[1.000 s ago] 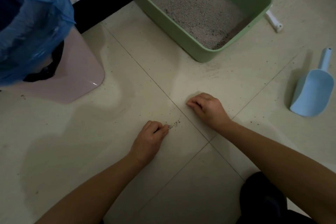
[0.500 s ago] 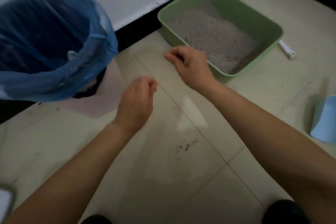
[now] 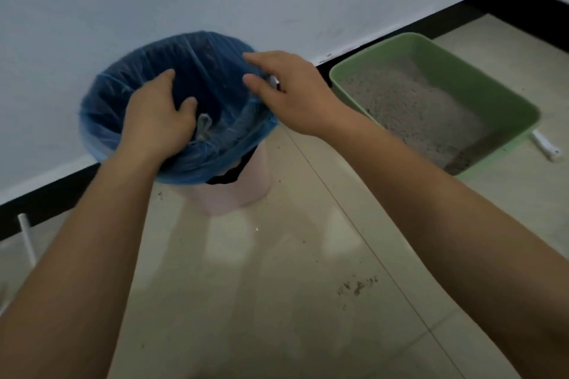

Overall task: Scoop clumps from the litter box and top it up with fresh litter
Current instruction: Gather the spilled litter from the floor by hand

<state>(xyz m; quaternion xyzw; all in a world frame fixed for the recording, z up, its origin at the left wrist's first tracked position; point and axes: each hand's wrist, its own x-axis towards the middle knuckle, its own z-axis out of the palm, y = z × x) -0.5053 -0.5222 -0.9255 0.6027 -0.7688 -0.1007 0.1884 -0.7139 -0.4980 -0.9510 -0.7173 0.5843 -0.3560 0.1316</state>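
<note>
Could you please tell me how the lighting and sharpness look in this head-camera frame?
Head view: dim, bluish light; the right hand over the blue bin liner is motion-blurred; soft glare patches on the floor tiles; wide-angle bending at the edges.

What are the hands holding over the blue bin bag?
Nothing that shows. The left hand is curled over the blue bag, any pinch hidden. The right hand is open and empty at the bag's rim.

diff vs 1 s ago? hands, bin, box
Both hands rose from the floor to the bin: left hand loosely curled and right hand open over the blue bag. Neither visibly grips anything. Litter box, bin and spilled grains stayed put.
</note>
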